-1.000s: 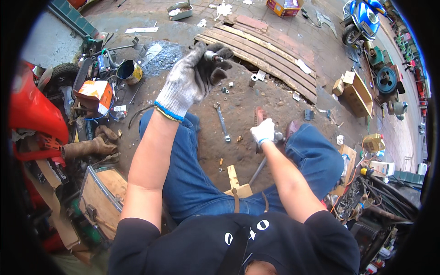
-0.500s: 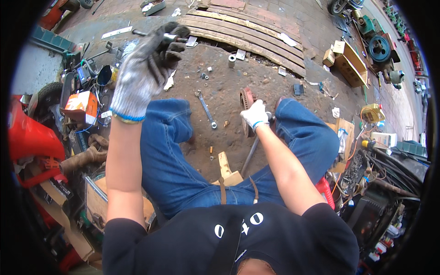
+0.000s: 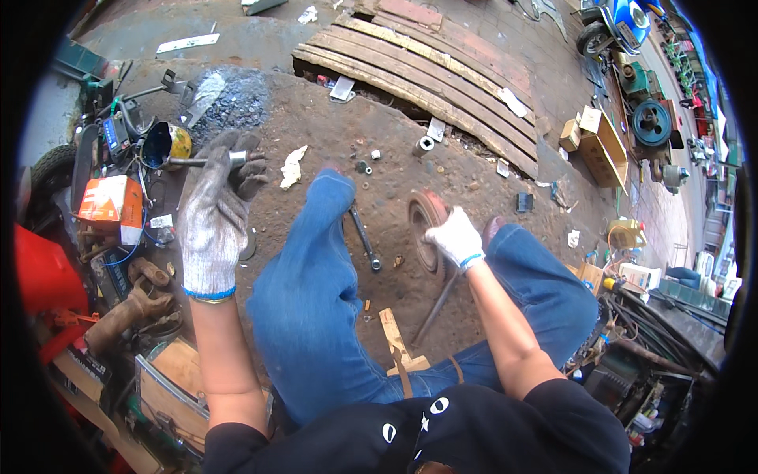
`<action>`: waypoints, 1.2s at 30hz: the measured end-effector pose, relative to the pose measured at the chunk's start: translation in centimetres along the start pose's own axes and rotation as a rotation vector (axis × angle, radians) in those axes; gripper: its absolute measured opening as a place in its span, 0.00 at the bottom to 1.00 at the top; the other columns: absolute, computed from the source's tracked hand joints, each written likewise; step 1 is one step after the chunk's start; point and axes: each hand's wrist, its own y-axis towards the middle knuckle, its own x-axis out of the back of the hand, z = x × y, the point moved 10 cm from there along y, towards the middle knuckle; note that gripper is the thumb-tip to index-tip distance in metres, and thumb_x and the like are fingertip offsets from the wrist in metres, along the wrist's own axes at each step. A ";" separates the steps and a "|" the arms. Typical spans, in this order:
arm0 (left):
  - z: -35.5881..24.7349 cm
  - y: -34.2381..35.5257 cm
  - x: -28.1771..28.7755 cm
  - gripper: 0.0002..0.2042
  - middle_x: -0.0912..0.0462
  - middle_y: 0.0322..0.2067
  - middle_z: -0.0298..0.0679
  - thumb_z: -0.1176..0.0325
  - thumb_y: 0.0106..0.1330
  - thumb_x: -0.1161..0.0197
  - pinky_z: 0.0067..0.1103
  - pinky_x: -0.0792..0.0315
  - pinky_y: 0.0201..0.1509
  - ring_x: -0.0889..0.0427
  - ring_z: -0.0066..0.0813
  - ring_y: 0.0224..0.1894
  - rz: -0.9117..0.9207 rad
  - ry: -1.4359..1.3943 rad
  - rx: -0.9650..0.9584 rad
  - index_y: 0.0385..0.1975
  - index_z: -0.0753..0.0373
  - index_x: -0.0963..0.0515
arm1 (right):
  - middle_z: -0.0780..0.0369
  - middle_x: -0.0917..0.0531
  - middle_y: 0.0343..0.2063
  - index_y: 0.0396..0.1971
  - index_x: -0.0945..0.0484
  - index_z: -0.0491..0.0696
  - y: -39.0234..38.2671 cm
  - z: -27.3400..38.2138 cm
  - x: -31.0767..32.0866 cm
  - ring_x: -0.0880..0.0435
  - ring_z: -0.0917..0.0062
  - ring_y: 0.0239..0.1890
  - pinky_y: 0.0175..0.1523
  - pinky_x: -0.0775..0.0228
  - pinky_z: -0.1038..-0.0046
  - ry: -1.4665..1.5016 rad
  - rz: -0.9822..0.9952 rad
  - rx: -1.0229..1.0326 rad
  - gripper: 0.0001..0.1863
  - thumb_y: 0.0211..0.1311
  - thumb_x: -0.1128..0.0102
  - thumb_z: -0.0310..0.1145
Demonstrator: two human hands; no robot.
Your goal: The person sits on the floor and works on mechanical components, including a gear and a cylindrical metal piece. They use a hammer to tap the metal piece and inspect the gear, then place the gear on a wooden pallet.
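My left hand (image 3: 217, 197), in a grey-palmed glove, is raised at the left. Its fingers are closed round a slim metal rod with a socket-like end (image 3: 189, 162). My right hand (image 3: 455, 238), in a white glove, grips the rim of a rusty, reddish-brown ring-shaped metal wheel (image 3: 424, 212). This wheel stands on edge on the ground between my legs. A long metal bar (image 3: 436, 310) slants down from beside it. Between my left leg and the wheel lies a wrench (image 3: 365, 238). A wooden piece (image 3: 392, 332) lies close to my lap.
Wooden planks (image 3: 418, 71) cover a gap ahead. A short metal socket (image 3: 425, 145) stands before them, near small nuts. At the left are an orange-and-white box (image 3: 112, 204) and a rusty pipe fitting (image 3: 130, 317). An open cardboard box (image 3: 606, 150) lies far right.
My left hand has come down and to the left, still holding the rod. The wheel shows more of its flat face, with my right hand still on it. My left leg has shifted.
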 end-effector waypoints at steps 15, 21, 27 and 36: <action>7.2 5.7 8.9 0.20 0.20 0.53 0.52 0.68 0.78 0.47 0.30 0.18 0.55 0.16 0.39 0.52 -0.264 0.078 0.042 0.65 0.71 0.33 | 0.52 0.11 0.28 0.36 0.10 0.46 21.0 18.6 2.6 0.11 0.70 0.34 0.43 0.23 0.68 0.343 -0.103 0.387 0.19 0.54 0.30 0.47; 13.4 8.8 9.5 0.19 0.19 0.52 0.50 0.66 0.78 0.44 0.29 0.18 0.51 0.15 0.38 0.48 -0.314 0.099 0.174 0.64 0.67 0.31 | 0.57 0.12 0.48 0.50 0.16 0.46 29.8 11.9 4.0 0.13 0.72 0.48 0.57 0.22 0.72 0.188 -0.068 0.706 0.25 0.48 0.33 0.16; 17.2 10.7 5.8 0.16 0.18 0.49 0.50 0.72 0.76 0.43 0.29 0.15 0.46 0.13 0.37 0.43 -0.267 0.121 0.230 0.60 0.70 0.29 | 0.56 0.13 0.45 0.46 0.16 0.46 33.7 6.6 2.3 0.14 0.70 0.49 0.57 0.23 0.72 0.341 0.020 0.605 0.22 0.47 0.36 0.16; 19.8 14.1 1.8 0.17 0.17 0.48 0.46 0.70 0.75 0.40 0.26 0.16 0.48 0.13 0.32 0.43 -0.134 0.322 0.227 0.59 0.70 0.28 | 0.48 0.18 0.57 0.67 0.31 0.37 31.1 6.1 7.4 0.16 0.69 0.53 0.57 0.24 0.71 0.188 0.076 0.212 0.39 0.60 0.34 0.45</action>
